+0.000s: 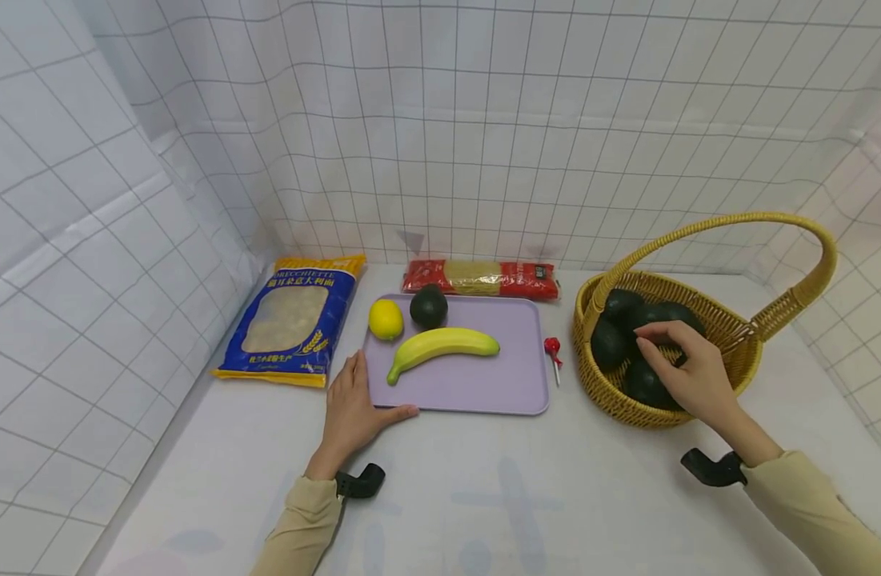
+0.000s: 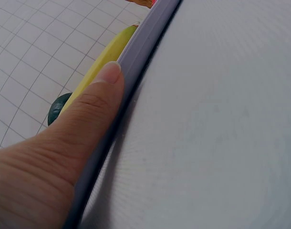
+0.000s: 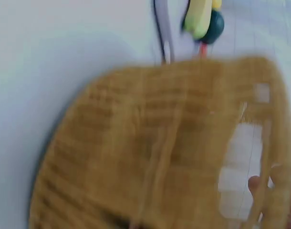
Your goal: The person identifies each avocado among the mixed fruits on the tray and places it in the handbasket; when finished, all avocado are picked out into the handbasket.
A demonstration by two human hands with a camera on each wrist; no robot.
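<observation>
My left hand rests at the near left corner of a lilac tray, fingers straight along its left side. In the left wrist view the thumb lies along the tray's front edge. A yellow banana, a lemon and a dark green avocado lie on the tray. My right hand is over a wicker basket of several dark avocados, fingers loosely bent and thumb tip near the fingertips. The right wrist view is blurred, with no avocado visible between its fingertips.
A blue and yellow bag of orecchiette lies left of the tray. Behind the tray is a red pack of dried noodles. A red lollipop lies between tray and basket. The basket's tall handle arches over it; gridded white walls enclose the table.
</observation>
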